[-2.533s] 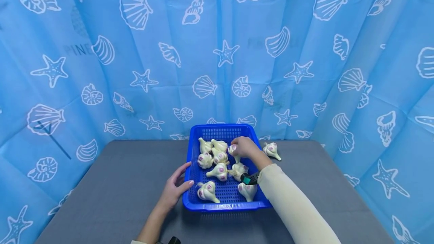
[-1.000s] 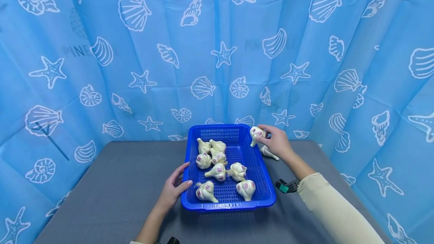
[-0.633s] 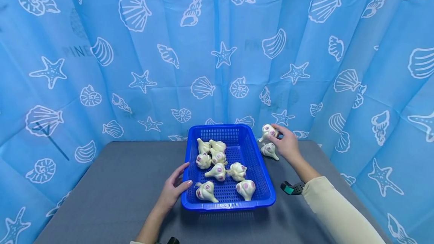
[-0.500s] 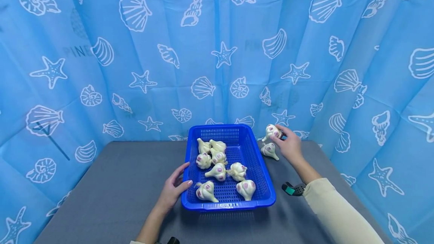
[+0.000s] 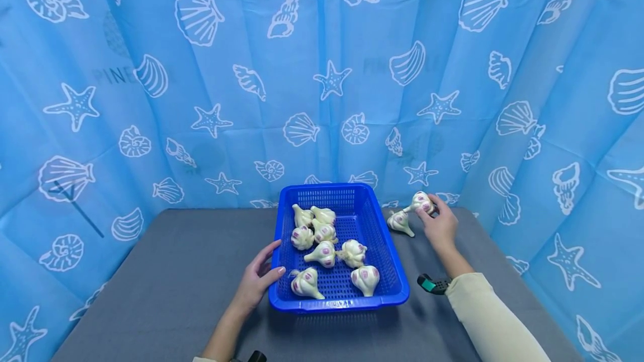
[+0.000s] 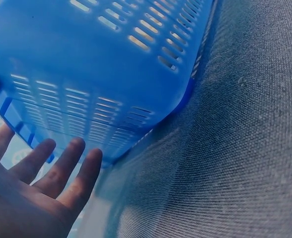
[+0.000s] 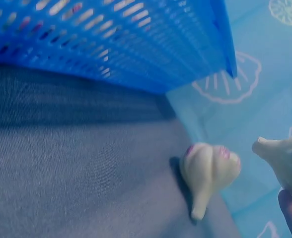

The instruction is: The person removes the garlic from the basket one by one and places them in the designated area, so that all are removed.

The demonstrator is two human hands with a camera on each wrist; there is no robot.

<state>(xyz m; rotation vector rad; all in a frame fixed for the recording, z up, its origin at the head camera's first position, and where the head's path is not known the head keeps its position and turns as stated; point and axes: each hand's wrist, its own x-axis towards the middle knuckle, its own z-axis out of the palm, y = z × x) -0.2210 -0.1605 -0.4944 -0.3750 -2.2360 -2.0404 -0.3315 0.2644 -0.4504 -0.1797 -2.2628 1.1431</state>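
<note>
My right hand (image 5: 440, 229) pinches a garlic bulb (image 5: 420, 202) between thumb and fingers near the table's back right. In the right wrist view the held garlic bulb (image 7: 287, 161) is cut off by the frame edge, its stem pointing left. A second garlic bulb (image 5: 399, 222) lies on the table just left of it, beside the basket. The blue plastic basket (image 5: 339, 304) contains several more garlic bulbs (image 5: 322, 255). My left hand (image 5: 255, 281) rests at the basket's left rim, thumb on the edge; the left wrist view shows its other fingers (image 6: 66, 171) loosely extended along the outside.
A grey cloth-covered table (image 5: 166, 284) extends around the basket. Behind and at both sides hangs a blue curtain (image 5: 241, 99) with white shell and starfish prints. The right wrist wears a black strap (image 5: 434, 285) with a green part.
My right hand has lifted a garlic bulb out of the basket, carried it right over the rim and past the bulb on the table, then lowered it slightly. The left hand stays put.
</note>
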